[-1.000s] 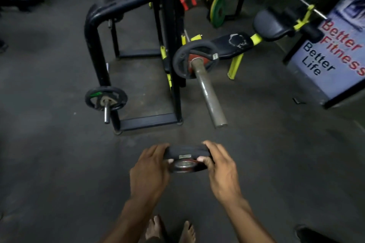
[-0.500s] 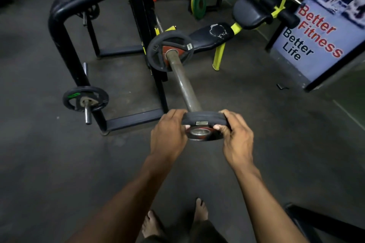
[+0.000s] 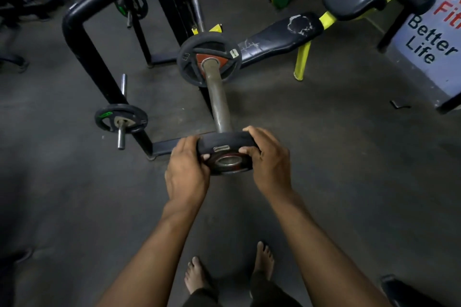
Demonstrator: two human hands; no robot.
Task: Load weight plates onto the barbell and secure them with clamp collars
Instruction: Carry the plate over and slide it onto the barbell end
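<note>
Open room: bare floor [image 3: 349, 157] right and left of the hands; rack base [image 3: 164, 144] just left.
Small plate [image 3: 225, 149]: at the sleeve's near end, hole facing the camera.
Barbell sleeve [image 3: 218, 104]: long axis near to far; larger plate [image 3: 209, 60] at far end.
Grip: left hand [image 3: 185, 172] and right hand [image 3: 268, 164] clench the small plate's rim.
Room: dim gym, bench [image 3: 279, 37] far right.
</note>
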